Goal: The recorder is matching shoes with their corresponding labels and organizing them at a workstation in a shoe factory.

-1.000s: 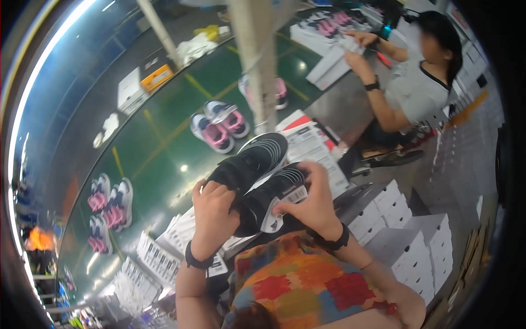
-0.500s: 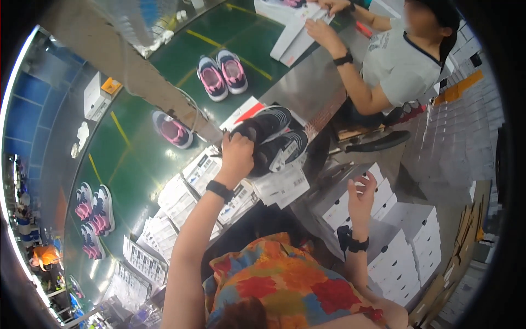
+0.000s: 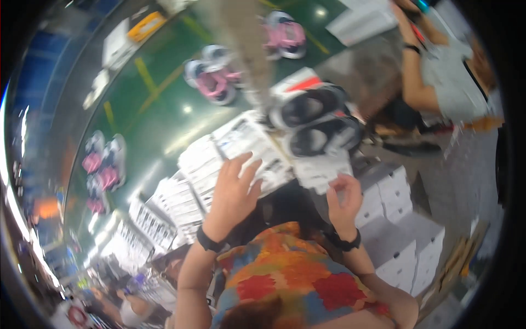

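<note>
My left hand [image 3: 235, 189] is open over stacks of printed label sheets [image 3: 246, 140], its fingers spread and nothing in them. My right hand [image 3: 344, 205] hovers at waist height near the white shoeboxes [image 3: 392, 189]. Its fingers are loosely curled, with a gap between thumb and forefinger, and it appears to hold nothing. Beyond both hands, a pair of black sneakers [image 3: 309, 107] with white soles lies side by side at the table edge. Under them are white sheets [image 3: 318, 171] and a white and red piece [image 3: 300, 81]. The picture is blurred by motion.
Pink and navy shoes [image 3: 211, 79] stand on the green table [image 3: 159, 118], more at its left. A post [image 3: 241, 49] rises between them. At the upper right a co-worker's arm [image 3: 415, 71] reaches to a white box [image 3: 364, 24]. Flattened cardboard [image 3: 455, 266] stands at the right.
My left hand has let go of the black sneakers and drawn back toward me over the label sheets. My right hand has shifted slightly left, fingers more curled. The whole view has turned.
</note>
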### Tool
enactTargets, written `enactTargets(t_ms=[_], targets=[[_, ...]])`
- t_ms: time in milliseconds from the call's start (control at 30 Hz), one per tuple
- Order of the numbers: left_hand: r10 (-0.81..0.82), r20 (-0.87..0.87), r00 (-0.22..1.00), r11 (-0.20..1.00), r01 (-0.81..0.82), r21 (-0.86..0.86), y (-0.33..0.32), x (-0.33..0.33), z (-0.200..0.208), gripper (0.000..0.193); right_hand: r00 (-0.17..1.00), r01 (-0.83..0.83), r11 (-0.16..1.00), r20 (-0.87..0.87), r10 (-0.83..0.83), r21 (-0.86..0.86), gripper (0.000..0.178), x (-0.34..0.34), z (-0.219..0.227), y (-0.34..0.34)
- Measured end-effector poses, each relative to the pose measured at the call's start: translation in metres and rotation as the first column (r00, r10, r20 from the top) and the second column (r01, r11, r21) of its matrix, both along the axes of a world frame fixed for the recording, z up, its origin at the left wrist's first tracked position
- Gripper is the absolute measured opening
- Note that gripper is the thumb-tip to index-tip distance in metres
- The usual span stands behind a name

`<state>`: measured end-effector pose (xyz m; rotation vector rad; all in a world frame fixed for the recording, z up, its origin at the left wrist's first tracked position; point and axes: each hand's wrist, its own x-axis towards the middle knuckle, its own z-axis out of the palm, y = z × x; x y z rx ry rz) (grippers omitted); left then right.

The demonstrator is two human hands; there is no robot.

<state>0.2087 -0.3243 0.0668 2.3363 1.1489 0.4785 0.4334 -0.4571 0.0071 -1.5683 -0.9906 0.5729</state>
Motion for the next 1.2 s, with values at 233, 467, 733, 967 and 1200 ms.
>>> enactTargets(t_ms=[233, 467, 733, 967, 1200], targets=[[0.387, -0.112, 0.915, 0.917, -0.395, -0.052, -0.021, -0.23, -0.047, 0.064, 0.821, -0.57, 0.821, 0.045, 0.569, 0.034, 0.057, -0.105, 0.02, 0.046], [0.808, -0.343, 0.479, 0.559, -0.807, 0.189, 0.05, -0.538, -0.158, 0.093, 0.585, -0.701, 0.648, 0.28, 0.762, -0.298, 0.045, -0.286, 0.015, 0.104], [0.649, -0.615, 0.448, 0.622, -0.778, 0.089, 0.19, -0.624, -0.188, 0.074, 0.454, -0.487, 0.472, 0.249, 0.856, -0.735, 0.073, -0.402, -0.098, 0.077], [0.654, -0.507, 0.562, 0.567, -0.807, -0.165, 0.202, -0.613, -0.202, 0.048, 0.379, -0.452, 0.476, 0.321, 0.868, -0.754, 0.078, -0.441, -0.111, 0.095], [0.49, -0.084, 0.868, 0.837, -0.496, -0.23, 0.102, -0.486, -0.17, 0.045, 0.478, -0.521, 0.473, 0.215, 0.851, -0.71, 0.062, -0.443, -0.098, 0.139]])
